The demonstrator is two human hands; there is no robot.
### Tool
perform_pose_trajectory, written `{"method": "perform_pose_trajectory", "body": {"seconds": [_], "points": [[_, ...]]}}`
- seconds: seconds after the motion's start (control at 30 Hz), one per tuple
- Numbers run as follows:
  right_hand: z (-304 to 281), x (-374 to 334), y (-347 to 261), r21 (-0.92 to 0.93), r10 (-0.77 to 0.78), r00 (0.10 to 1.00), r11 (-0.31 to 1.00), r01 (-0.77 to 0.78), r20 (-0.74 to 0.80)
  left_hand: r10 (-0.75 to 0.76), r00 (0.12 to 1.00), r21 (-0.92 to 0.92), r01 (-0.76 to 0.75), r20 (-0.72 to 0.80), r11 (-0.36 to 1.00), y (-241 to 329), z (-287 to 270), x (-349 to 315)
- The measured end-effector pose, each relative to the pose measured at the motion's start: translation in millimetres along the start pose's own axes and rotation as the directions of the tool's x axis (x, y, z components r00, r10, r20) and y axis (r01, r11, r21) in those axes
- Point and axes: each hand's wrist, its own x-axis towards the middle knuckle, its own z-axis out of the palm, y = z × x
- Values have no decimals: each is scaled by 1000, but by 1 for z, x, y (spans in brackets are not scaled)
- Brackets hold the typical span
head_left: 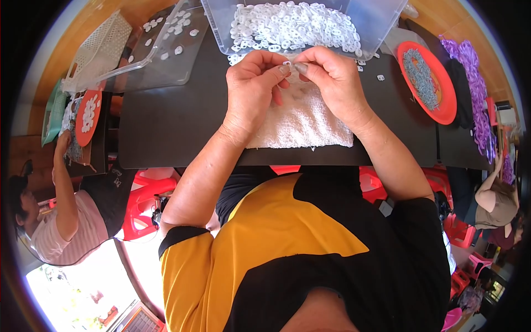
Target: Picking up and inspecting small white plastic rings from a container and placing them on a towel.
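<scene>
My left hand and my right hand meet above a white towel, fingertips almost touching. A small white plastic piece shows at the pinched thumb and fingers of my left hand. My right hand is closed in a pinch right beside it; what its fingertips hold is hidden. Just beyond my hands stands a clear plastic bin with a heap of small white oval pieces with holes. To the right lies a red oval plate bearing many thin grey metal bits.
On the dark table, a clear lid or tray at the left holds scattered white pieces. Purple chain-like strands hang along the right. A person sits at far left near a red plate; another person sits far right.
</scene>
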Motion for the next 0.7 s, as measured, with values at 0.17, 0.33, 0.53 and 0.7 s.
{"method": "perform_pose_trajectory", "body": {"seconds": [0.17,0.33,0.53,0.7], "points": [[4,-2,3,-40,-25,999,999,24,-24,21,1000,43,-20,-20,999,-2,2,-2],[11,-6,2,9,46,999,999,-45,-25,33,997,110,-26,-67,994,-7,4,-5],[17,-2,1,49,64,997,997,-63,-32,133,984,122,-118,-117,985,-13,9,-2],[14,-3,6,44,113,993,993,-114,23,123,988,146,-108,-97,983,-21,2,2]]}}
